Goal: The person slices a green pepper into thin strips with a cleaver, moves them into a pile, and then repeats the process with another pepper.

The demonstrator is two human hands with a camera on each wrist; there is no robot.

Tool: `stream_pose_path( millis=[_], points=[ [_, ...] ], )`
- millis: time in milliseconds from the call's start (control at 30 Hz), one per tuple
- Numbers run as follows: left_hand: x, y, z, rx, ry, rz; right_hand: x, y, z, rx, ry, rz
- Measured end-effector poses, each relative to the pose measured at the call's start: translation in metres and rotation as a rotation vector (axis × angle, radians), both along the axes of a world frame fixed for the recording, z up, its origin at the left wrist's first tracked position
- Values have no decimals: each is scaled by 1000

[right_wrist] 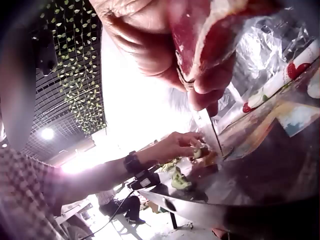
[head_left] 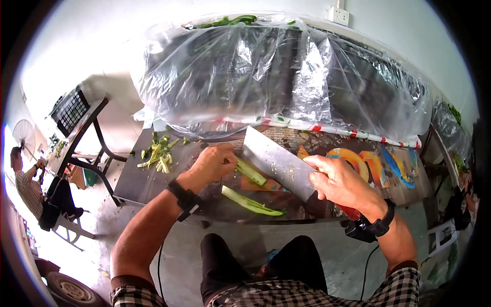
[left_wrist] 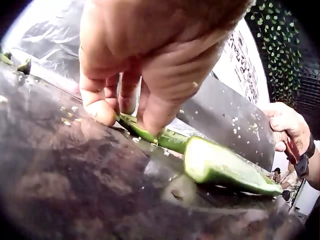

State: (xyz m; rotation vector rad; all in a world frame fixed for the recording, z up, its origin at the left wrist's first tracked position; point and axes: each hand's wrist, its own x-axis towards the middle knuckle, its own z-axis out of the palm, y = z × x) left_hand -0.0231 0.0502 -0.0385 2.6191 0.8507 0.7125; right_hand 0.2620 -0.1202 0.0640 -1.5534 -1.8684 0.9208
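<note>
A wide cleaver (head_left: 279,162) with seeds stuck on its blade is gripped by its red handle in the right hand (head_left: 345,183). The left hand (head_left: 212,165) pinches the end of a green vegetable piece (head_left: 250,172) on the table, left of the blade. In the left wrist view, the fingertips of the left hand (left_wrist: 150,65) hold that piece down at the table top. A second cut half (head_left: 251,202) lies nearer the table's front edge, its pale inside showing. Chopped green pieces (head_left: 159,153) lie in a heap at the left.
Behind the work surface (head_left: 134,179) stands a long bulk under clear plastic sheeting (head_left: 220,77), with a red-and-white roll (head_left: 327,128) along its foot. A seated person (head_left: 31,189) is at another table on the left. A wall socket (head_left: 338,15) is above.
</note>
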Motion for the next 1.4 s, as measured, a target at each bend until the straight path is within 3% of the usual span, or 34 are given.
stream_pose_path(
  millis=[100,200,400,500,600,800,1200,1400],
  points=[
    [-2,-2,4,-86,4,27,-6,-4,9,-27,2,-11],
    [-2,0,-3,39,17,-36,-9,-8,16,-24,-26,-3],
    [9,-4,-2,-99,34,152,-14,-7,12,-9,-59,25],
    [8,12,-17,-52,10,70,-13,-8,11,-35,-88,29],
    [14,7,-20,-35,-3,149,-12,-8,10,-66,-86,30],
    [13,-2,-13,6,-73,127,-6,-5,2,-66,-69,44],
    [11,-8,-7,-253,7,209,-6,25,6,-276,-5,29],
    [12,-5,-12,-178,-37,222,-3,38,-10,-253,17,52]
  ],
)
